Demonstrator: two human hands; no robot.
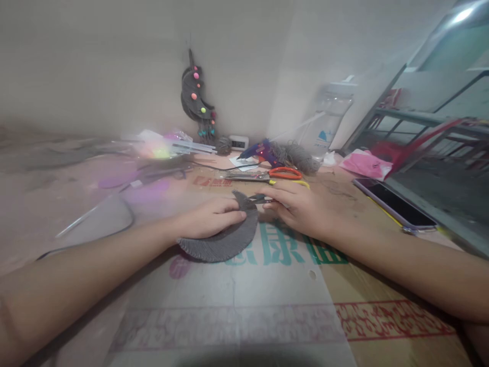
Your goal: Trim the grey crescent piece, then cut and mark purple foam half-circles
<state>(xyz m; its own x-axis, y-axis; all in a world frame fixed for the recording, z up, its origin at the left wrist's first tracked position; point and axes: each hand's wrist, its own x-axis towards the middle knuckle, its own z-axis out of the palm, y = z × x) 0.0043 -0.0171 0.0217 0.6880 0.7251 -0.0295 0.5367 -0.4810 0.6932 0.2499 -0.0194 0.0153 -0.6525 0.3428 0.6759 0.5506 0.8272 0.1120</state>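
Nearest the camera, the left forearm point(95, 262) and right forearm point(397, 265) reach in over a printed cardboard sheet point(412, 352), partly covered by a pale, see-through sheet point(282, 295). Between the hands lies a grey crescent point(229, 243), its horns turned up and to the left, resting on the covered cardboard. The left hand point(210, 219) is clamped on it at the inner curve, thumb on the upper face. The right hand point(301, 206) has its fingers together on a small dark tool point(257, 198), whose tip is at or just beside the upper horn; whether it touches cannot be told. The grey winding runs over all of the crescent's face that shows, so that part looks done or nearly so; its underside and the stretch beneath the left hand are hidden. It bears no coloured balls or hanging strings, whereas the similar hanging crescent point(189, 94) on the wall has both. If the two are meant to match, those additions are left. Beyond the hands lie orange-handled scissors point(250, 176), a glue gun point(252, 151) and grey yarn point(300, 159); a phone point(397, 204) lies off to the right.
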